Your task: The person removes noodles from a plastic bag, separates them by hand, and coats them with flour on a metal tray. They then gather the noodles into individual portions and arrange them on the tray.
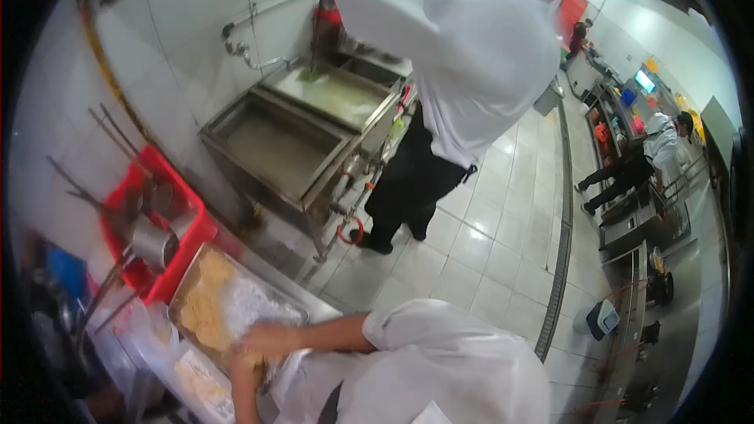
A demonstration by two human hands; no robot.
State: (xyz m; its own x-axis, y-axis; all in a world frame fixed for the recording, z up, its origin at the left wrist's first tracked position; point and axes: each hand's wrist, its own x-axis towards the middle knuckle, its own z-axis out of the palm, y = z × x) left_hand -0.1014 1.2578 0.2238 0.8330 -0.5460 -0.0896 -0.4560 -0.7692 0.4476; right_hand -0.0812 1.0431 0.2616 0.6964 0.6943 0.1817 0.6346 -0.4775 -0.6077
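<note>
My right hand (271,341) reaches in over the near end of a metal tray (294,314), smeared by motion. My left hand (242,363) comes up from below and meets it there. Between the two shows a yellowish coated piece (254,360); the blur hides how the fingers lie on it. Flat yellow pieces (206,306) with a rough, crumbly surface line the tray's left side. Beside them lies white powdery or crinkled stuff (255,306). A second, pale container (177,361) with white and yellow contents (206,386) sits close by my left forearm.
A red crate (206,228) with metal pots (153,243) and long-handled tools stands beyond the tray. Steel sink basins (271,149) hold cloudy water. A co-worker in white (487,71) stands beside them; another person (664,145) bends at the far-right counters. A drain grate (561,251) crosses the tiled floor.
</note>
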